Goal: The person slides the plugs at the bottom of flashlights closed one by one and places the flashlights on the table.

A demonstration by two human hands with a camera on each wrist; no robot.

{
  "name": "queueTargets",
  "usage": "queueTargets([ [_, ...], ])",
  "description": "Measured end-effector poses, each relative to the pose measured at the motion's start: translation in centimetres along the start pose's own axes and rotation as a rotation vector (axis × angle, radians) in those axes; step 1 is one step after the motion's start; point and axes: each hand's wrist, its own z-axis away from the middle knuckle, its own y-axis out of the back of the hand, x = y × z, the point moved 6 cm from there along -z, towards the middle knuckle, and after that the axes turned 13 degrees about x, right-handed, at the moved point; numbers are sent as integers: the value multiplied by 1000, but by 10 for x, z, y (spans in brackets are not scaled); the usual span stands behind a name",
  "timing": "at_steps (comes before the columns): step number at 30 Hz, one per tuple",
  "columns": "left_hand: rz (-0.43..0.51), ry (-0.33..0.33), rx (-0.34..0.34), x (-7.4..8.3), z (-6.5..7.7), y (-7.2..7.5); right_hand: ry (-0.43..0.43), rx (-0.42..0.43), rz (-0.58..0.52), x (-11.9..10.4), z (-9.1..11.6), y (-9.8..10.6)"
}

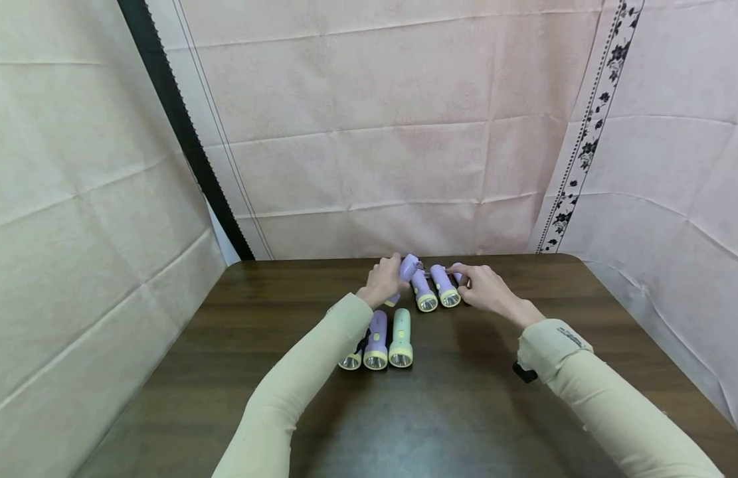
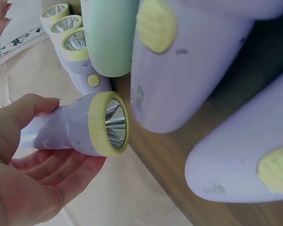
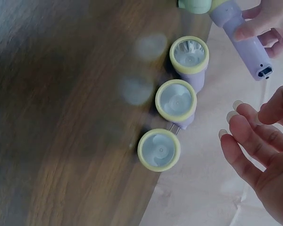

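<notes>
My left hand grips a purple flashlight with a yellow-rimmed head, thumb on one side and fingers on the other. Its tail, with a small dark socket, shows in the right wrist view. At the table's far edge stands a row of three purple flashlights: a left one, a middle one and a right one. My right hand is beside the right one, fingers loosely bent and holding nothing. Nearer lie a mint green flashlight, a purple one and another partly hidden by the left sleeve.
The brown wooden table ends just behind the far row. Pale cloth hangs behind it and at both sides, with a black strip at left and a floral band at right.
</notes>
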Motion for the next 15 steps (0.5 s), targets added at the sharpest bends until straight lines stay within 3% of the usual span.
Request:
queueTargets([
  [15, 15, -12, -7, 11, 3, -1, -4, -17, -42, -13, -5, -6],
])
